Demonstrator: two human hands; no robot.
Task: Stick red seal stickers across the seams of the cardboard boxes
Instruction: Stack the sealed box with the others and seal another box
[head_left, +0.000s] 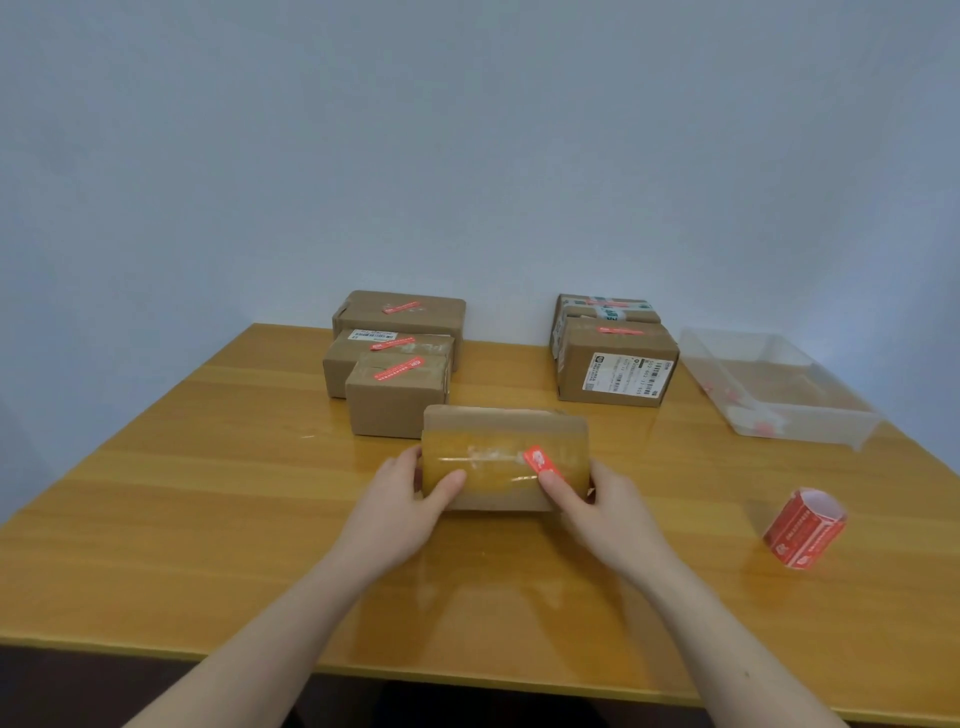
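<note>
A red seal sticker (543, 464) lies partly stuck across the taped seam of a cardboard box (506, 457) near the worktop (208, 493) centre, its lower end hidden under the right hand (597, 512) thumb pressing it. The left hand (410, 499) grips the box's left end, fingers hidden behind. A sticker roll (802, 527) lies toward the right edge; the clear tray (779, 384) contents are blurred.

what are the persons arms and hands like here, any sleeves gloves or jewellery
Both forearms are bare right down to the bottom edge of the picture, so no sleeves show. The left hand and the right hand wear no gloves. No ring, watch or bracelet can be seen on the fingers or wrists. The visible nails look short and unpainted. There are no markings or tattoos in view.
</note>
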